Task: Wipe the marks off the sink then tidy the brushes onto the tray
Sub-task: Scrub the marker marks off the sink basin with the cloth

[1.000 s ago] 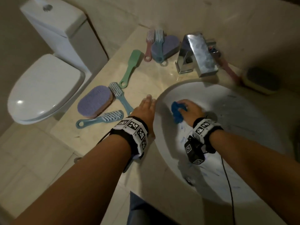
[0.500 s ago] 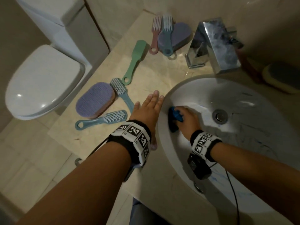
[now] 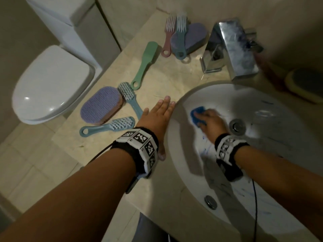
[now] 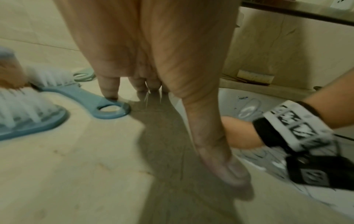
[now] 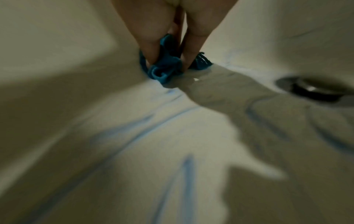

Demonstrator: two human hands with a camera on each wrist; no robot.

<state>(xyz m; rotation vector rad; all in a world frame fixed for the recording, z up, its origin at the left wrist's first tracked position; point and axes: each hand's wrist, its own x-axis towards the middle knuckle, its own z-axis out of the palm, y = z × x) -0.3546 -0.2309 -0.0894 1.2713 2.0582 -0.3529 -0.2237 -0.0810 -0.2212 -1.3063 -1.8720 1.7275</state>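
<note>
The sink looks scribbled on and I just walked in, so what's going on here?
A person's right hand is rubbing a bunched blue cloth over the white sink, where blue marks remain. The left hand rests flat on the counter. Several brushes lie there, not yet tidied.

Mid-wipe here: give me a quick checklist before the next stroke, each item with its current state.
1. Right hand grips blue cloth: ok.
2. Cloth touching the sink wall: ok.
3. Blue marks gone: not ok, streaks remain near the wrist.
4. Left hand braced flat on the counter: ok.
5. Blue brush clear of the left hand: not ok, a fingertip meets its handle.
6. Tray free: cannot tell.
</note>
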